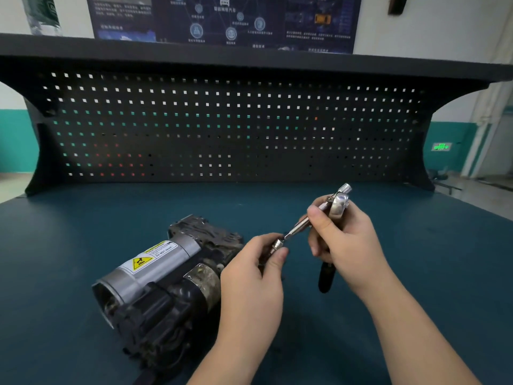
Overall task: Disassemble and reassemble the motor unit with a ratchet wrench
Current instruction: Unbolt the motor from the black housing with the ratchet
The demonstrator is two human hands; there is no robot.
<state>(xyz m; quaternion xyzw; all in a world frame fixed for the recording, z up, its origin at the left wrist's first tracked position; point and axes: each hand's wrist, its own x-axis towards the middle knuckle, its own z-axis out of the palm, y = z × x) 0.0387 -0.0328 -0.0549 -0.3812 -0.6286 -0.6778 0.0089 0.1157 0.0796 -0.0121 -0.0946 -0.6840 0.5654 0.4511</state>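
right hand (342,240) gripped the chrome ratchet wrench (339,205) above the dark blue bench (416,259); left hand (254,270) pinched the silver socket (277,243) on its extension bar. grimy black-and-silver motor unit (163,279) lay just left.

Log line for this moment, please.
right hand: holds ratchet wrench | left hand: pinches socket | motor unit: untouched

Workshop. Dark blue-topped workbench (83,232); black perforated metal pegboard (222,129) upright along its rear edge; dark shelf (249,55) above pegboard; dark blue technical wall poster (222,18) behind shelf.
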